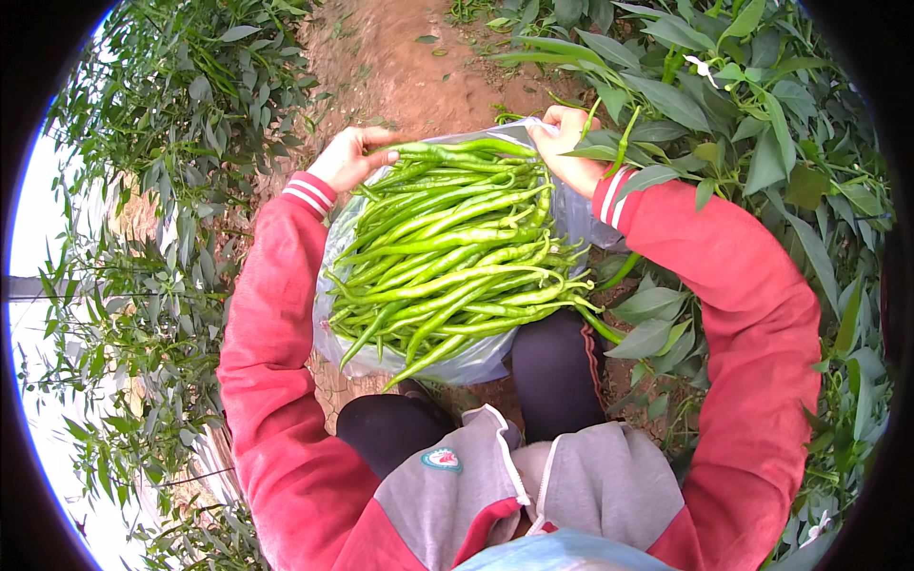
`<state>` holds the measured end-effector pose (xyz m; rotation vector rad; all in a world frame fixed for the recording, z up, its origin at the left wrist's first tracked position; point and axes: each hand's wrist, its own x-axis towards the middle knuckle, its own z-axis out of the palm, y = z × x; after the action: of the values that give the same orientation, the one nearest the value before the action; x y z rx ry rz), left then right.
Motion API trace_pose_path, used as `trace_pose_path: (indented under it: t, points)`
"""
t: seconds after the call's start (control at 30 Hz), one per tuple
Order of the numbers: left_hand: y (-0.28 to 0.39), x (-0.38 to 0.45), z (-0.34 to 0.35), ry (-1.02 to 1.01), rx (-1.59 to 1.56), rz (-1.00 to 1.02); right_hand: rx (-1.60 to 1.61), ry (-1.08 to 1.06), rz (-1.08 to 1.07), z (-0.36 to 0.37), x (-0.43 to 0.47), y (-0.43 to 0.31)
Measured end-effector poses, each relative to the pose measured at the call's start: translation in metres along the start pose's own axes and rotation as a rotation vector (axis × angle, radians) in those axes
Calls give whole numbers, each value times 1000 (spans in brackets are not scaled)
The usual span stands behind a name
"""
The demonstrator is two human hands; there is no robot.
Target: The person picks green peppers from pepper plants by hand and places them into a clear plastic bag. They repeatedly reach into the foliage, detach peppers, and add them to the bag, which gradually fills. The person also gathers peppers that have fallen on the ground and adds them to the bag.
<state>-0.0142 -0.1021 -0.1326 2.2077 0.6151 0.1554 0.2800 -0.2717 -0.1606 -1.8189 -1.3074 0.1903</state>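
Note:
A translucent plastic bag (343, 232) full of long green chili peppers (450, 250) rests in front of me, beside my dark-clad knees. The peppers lie mostly crosswise in a heap, and some stick out past the near and right sides. At the bag's far right rim, my right hand (568, 146) is closed on the gathered plastic. My left hand (353, 157) is at the far left edge, thumb against the ends of the top peppers. Its fingers are partly hidden and blurred, so whether it grips peppers or plastic cannot be told.
Leafy pepper plants (664, 107) crowd in on the right, with leaves and hanging peppers over my right wrist. Another row of plants (178, 143) stands on the left. Between them runs a bare soil path (385, 64) with fallen leaves.

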Motion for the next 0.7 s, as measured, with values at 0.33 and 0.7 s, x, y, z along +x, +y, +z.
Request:
trace_pose_path:
  t: [0.33,0.7]
  points:
    - [28,50,87,-97,430,129,45,-133,64,11,4,0]
    - [142,-116,96,72,345,40,204,-240,595,-15,-38,-31]
